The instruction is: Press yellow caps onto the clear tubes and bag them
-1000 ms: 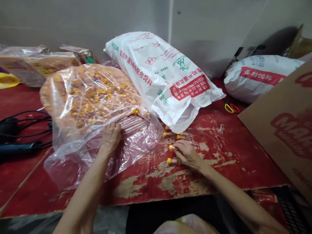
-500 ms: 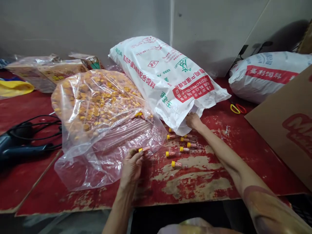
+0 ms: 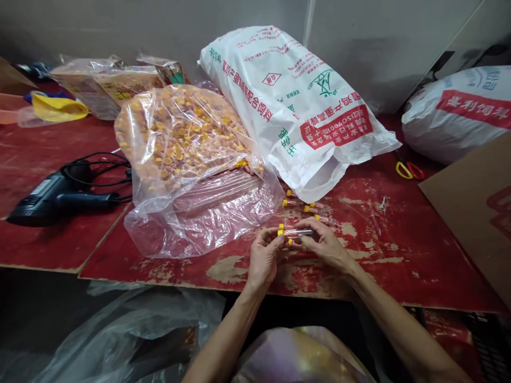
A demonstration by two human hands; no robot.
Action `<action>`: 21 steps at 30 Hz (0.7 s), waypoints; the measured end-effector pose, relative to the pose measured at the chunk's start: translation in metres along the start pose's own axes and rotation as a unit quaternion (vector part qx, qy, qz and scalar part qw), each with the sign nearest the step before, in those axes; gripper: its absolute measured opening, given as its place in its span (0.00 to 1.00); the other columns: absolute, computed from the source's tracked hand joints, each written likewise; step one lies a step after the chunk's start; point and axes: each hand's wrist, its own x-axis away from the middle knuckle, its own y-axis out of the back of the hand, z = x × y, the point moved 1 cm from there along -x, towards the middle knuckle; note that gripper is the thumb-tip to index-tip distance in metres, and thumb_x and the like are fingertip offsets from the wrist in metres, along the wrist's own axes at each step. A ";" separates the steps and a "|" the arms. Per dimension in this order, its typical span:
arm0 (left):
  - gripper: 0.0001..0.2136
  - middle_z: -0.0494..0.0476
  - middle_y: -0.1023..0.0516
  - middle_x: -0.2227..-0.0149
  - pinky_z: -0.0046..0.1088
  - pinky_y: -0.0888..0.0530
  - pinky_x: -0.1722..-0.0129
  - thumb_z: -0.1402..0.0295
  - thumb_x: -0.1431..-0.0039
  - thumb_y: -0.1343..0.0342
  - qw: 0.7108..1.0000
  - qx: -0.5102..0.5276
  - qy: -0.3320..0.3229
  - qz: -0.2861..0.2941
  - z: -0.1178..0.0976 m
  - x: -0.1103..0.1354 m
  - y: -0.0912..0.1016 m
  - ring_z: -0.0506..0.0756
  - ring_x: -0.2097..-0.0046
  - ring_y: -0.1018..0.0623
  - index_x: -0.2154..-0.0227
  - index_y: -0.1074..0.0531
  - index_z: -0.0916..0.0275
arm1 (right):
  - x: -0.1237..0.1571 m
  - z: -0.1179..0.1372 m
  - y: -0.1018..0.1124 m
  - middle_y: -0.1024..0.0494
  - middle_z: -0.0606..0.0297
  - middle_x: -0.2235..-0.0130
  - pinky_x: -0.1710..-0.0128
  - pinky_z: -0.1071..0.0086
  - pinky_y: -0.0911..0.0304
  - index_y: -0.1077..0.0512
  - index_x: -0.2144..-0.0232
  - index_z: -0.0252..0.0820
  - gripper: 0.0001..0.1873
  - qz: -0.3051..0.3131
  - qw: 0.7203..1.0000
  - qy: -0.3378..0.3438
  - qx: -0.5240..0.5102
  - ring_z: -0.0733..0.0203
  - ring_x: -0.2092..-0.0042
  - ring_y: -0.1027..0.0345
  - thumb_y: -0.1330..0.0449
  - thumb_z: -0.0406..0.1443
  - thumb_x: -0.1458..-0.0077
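Note:
My left hand (image 3: 265, 252) pinches a small yellow-capped tube (image 3: 281, 233) by its cap end, low over the table's front. Facing it, my right hand (image 3: 323, 244) grips a clear tube (image 3: 303, 232) between thumb and fingers. The two pieces meet end to end or overlap; which of these, I cannot tell. Several more yellow-capped tubes (image 3: 309, 208) with pinkish contents lie just beyond my hands, some partly hidden by them. Behind these, the open mouth of a white woven sack (image 3: 319, 183) faces me. A clear plastic bag (image 3: 187, 229) full of yellow-capped pieces lies to the left.
A dark heat gun (image 3: 59, 197) with its cord rests on the red worn table (image 3: 104, 244) at left. Scissors (image 3: 409, 170) with yellow and red handles lie at right, near a second sack (image 3: 459, 117) and a cardboard box (image 3: 471, 197). Packaged boxes (image 3: 128, 85) stand at the back left.
My right hand has come out of the sack mouth, now with a clear tube. My left hand has moved right with its yellow-capped tube, and both hands are together. The view has shifted.

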 end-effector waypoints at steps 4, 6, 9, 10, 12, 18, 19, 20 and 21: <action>0.15 0.56 0.20 0.65 0.29 0.26 0.61 0.64 0.57 0.33 0.995 -0.089 -0.044 -0.006 0.012 0.018 -0.001 0.52 0.65 0.22 0.65 0.22 0.64 | 0.006 -0.005 -0.014 0.26 0.59 0.56 0.55 0.63 0.35 0.30 0.56 0.43 0.12 0.020 0.991 0.096 0.095 0.57 0.55 0.32 0.45 0.36 0.42; 0.13 0.58 0.20 0.62 0.30 0.28 0.56 0.63 0.51 0.37 0.987 -0.142 -0.072 -0.001 0.017 0.027 -0.001 0.54 0.60 0.22 0.63 0.21 0.64 | 0.014 -0.011 -0.018 0.25 0.57 0.58 0.56 0.63 0.34 0.30 0.55 0.42 0.12 0.020 0.981 0.126 0.146 0.57 0.56 0.31 0.48 0.36 0.40; 0.13 0.58 0.20 0.60 0.31 0.29 0.54 0.63 0.45 0.43 0.979 -0.181 -0.086 0.037 0.028 0.038 -0.005 0.55 0.58 0.23 0.61 0.22 0.62 | 0.032 -0.016 -0.017 0.25 0.57 0.61 0.59 0.64 0.34 0.30 0.56 0.42 0.12 0.005 0.970 0.123 0.208 0.57 0.59 0.30 0.50 0.37 0.38; 0.13 0.58 0.20 0.60 0.31 0.28 0.55 0.63 0.45 0.45 0.976 -0.191 -0.080 0.064 0.032 0.040 -0.007 0.55 0.58 0.23 0.60 0.22 0.62 | 0.037 -0.017 -0.013 0.25 0.57 0.61 0.59 0.65 0.34 0.31 0.55 0.43 0.12 0.005 0.968 0.115 0.225 0.57 0.59 0.30 0.51 0.37 0.37; 0.12 0.57 0.20 0.63 0.30 0.27 0.59 0.63 0.45 0.45 0.963 -0.229 -0.063 0.127 0.041 0.040 -0.010 0.55 0.62 0.23 0.61 0.22 0.61 | 0.046 -0.017 -0.001 0.24 0.58 0.60 0.59 0.66 0.35 0.31 0.55 0.44 0.13 0.031 0.959 0.092 0.266 0.58 0.59 0.29 0.52 0.37 0.37; 0.09 0.55 0.22 0.71 0.28 0.28 0.65 0.69 0.46 0.47 0.877 -0.423 -0.197 0.110 0.013 -0.001 -0.003 0.54 0.67 0.24 0.67 0.21 0.60 | 0.053 -0.041 0.036 0.28 0.63 0.77 0.75 0.69 0.45 0.34 0.76 0.42 0.12 0.101 0.862 0.024 0.496 0.61 0.76 0.35 0.51 0.35 0.42; 0.10 0.55 0.22 0.69 0.28 0.28 0.65 0.70 0.44 0.48 0.856 -0.454 -0.237 0.067 -0.001 -0.015 0.001 0.53 0.67 0.24 0.66 0.22 0.61 | 0.054 -0.046 0.035 0.30 0.64 0.78 0.76 0.69 0.48 0.35 0.77 0.43 0.12 0.100 0.852 0.033 0.512 0.62 0.77 0.37 0.51 0.34 0.43; 0.11 0.55 0.21 0.68 0.28 0.27 0.65 0.71 0.43 0.50 0.831 -0.486 -0.270 0.022 -0.016 -0.031 0.006 0.53 0.66 0.23 0.65 0.22 0.61 | 0.055 -0.051 0.033 0.30 0.64 0.78 0.76 0.69 0.49 0.36 0.77 0.43 0.12 0.097 0.849 0.045 0.517 0.62 0.78 0.38 0.52 0.34 0.43; 0.11 0.56 0.21 0.67 0.28 0.27 0.66 0.72 0.43 0.52 0.802 -0.519 -0.295 -0.020 -0.032 -0.049 0.011 0.53 0.66 0.23 0.65 0.23 0.62 | 0.056 -0.054 0.030 0.30 0.64 0.77 0.77 0.68 0.49 0.36 0.77 0.43 0.11 0.092 0.853 0.058 0.511 0.62 0.78 0.39 0.52 0.34 0.43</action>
